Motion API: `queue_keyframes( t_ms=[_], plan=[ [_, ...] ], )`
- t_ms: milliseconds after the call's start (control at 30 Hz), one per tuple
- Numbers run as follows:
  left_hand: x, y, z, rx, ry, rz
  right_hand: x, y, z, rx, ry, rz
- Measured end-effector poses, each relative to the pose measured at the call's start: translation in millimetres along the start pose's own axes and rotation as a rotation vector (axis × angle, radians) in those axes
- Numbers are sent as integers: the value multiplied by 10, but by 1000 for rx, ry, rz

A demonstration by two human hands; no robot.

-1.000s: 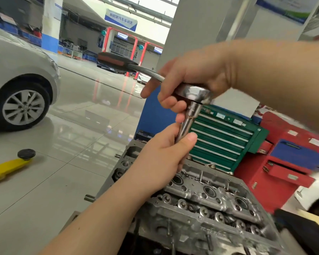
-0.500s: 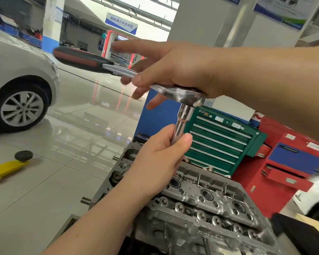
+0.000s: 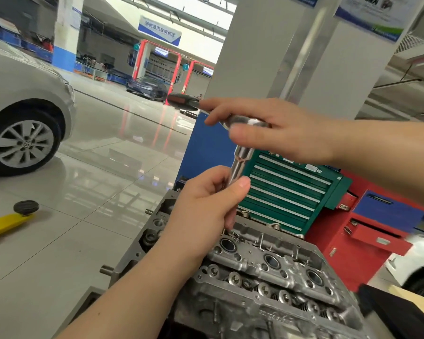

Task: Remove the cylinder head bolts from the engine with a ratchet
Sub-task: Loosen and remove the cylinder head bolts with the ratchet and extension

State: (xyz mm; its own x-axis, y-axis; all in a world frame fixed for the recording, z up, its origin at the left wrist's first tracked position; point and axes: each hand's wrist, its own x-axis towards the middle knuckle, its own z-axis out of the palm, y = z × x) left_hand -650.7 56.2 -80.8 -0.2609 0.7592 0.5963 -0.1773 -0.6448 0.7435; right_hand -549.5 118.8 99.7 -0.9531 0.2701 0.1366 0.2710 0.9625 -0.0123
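Note:
The aluminium cylinder head (image 3: 267,272) lies low in the middle, its valve springs and plug wells exposed. A chrome ratchet (image 3: 242,122) with a red and black handle (image 3: 181,102) stands over its far left corner on a long socket extension (image 3: 239,165). My left hand (image 3: 206,209) grips the lower part of the extension, thumb up against the shaft. My right hand (image 3: 274,133) lies over the ratchet head, fingers straight along the handle and thumb under it. The bolt beneath the socket is hidden by my left hand.
A green drawer tool cabinet (image 3: 287,192) and a red tool cart (image 3: 367,241) stand right behind the engine. A silver car (image 3: 22,113) sits at left, a yellow lift arm (image 3: 5,223) lies on the tiled floor. A grey pillar (image 3: 267,57) rises behind.
The ratchet handle swung from pointing far left round toward the back, away from me. My right hand went from a curled grip to fingers stretched over the ratchet head. My left hand stayed on the extension.

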Motion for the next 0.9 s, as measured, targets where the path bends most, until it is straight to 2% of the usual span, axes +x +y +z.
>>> queue_keyframes(
  t_ms=[100,233,300,400,467,567,633,733,833,900],
  plan=[
    [-5,9,7,-157,-12,-37,-27,57,-56,-186,22,-106],
    [-5,11,5,-175,-11,-44,26,34,-69,-381,77,-192],
    [-1,17,-5,-141,-9,-50,24,-48,-75,-545,99,-121],
    [8,36,-27,-41,-27,-87,9,-197,-38,-911,148,103],
    [10,53,-15,30,-53,-129,-31,-295,10,-1014,158,223],
    [-13,36,58,110,-46,-165,-146,-391,24,-986,184,370],
    [-19,30,96,96,-15,-164,-196,-426,37,-911,240,384],
    [-5,73,93,-46,-31,-190,-223,-392,102,-638,280,361],
    [10,100,64,-136,-117,-241,-210,-258,117,-236,313,174],
    [25,116,51,-150,-140,-258,-164,-133,68,-114,226,8]
  ],
)
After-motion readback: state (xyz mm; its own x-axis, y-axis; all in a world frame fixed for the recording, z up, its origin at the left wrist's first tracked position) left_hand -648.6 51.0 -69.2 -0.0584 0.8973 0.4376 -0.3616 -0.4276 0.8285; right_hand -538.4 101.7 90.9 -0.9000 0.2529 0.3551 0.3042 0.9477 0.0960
